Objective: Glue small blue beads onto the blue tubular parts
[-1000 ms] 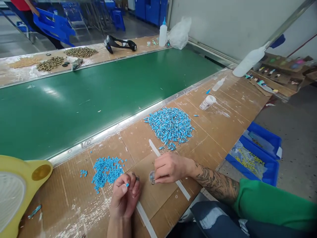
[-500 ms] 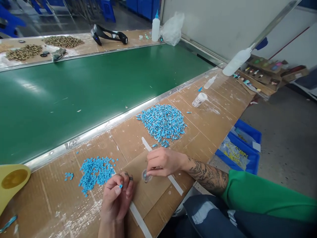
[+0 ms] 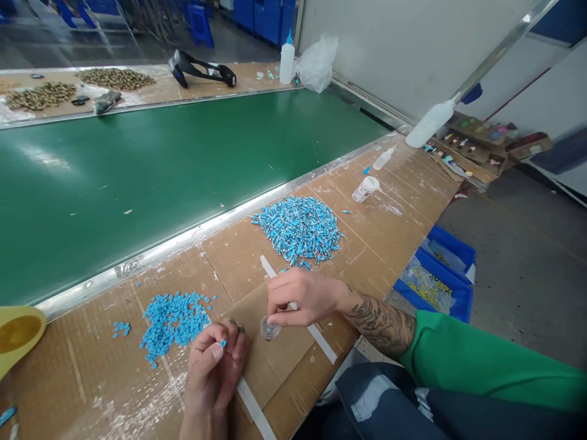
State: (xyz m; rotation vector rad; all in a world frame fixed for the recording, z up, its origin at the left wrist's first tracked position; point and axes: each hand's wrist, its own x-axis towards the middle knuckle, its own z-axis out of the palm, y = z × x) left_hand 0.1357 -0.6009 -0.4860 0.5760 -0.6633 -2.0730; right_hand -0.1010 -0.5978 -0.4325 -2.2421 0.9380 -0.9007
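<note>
My left hand [image 3: 213, 363] is closed, pinching a small blue ring [image 3: 222, 343] between thumb and forefinger. To its right, my right hand [image 3: 293, 299] has its fingertips pressed together at the rim of a small clear round dish [image 3: 270, 330]. Whatever is in that pinch is too small and covered to make out. The dish sits on a cardboard sheet [image 3: 275, 366] held with strips of white tape. Loose blue rings [image 3: 172, 324] lie in a spread pile left of my hands. Beyond my right hand is a heap of slim blue pieces with silvery ends [image 3: 298, 229].
A green belt [image 3: 160, 165] runs behind the cardboard-covered bench. White jar [image 3: 365, 189], small bottle [image 3: 384, 159] and large bottle [image 3: 430, 124] are at the right. A yellow object [image 3: 18, 336] is at the left edge. Blue bins [image 3: 438, 275] are below, on the right.
The view has shifted slightly, so the bench things appear a little further left. My right fingertips stay at the dish, and my left hand keeps hold of the blue ring.
</note>
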